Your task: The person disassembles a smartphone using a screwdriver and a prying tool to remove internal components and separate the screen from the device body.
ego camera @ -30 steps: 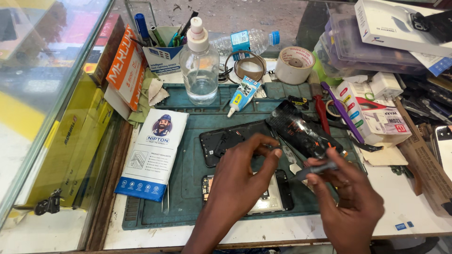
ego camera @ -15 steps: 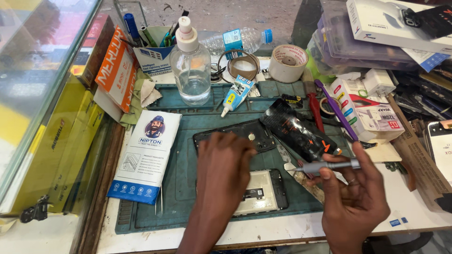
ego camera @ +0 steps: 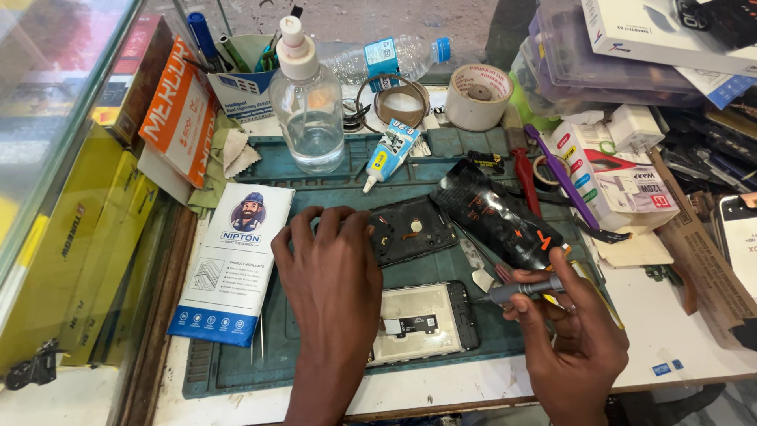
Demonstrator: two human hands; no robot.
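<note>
Presently, the opened phone [ego camera: 422, 322] is lying face-down on the teal repair mat [ego camera: 315, 359], its back cover [ego camera: 410, 230] already sitting apart just above it. The right hand [ego camera: 572, 343] is closing its grip around a slim grey screwdriver [ego camera: 520, 290], tip pointing at the phone's upper right edge. The left hand [ego camera: 331, 276] is resting flat, fingers spread, holding nothing. Remaining screws are too small to make out; the left palm is hiding the phone's left edge.

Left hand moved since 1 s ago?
Yes. The left hand slid left across the green mat, off the dark phone frame's middle to its left edge.
</note>
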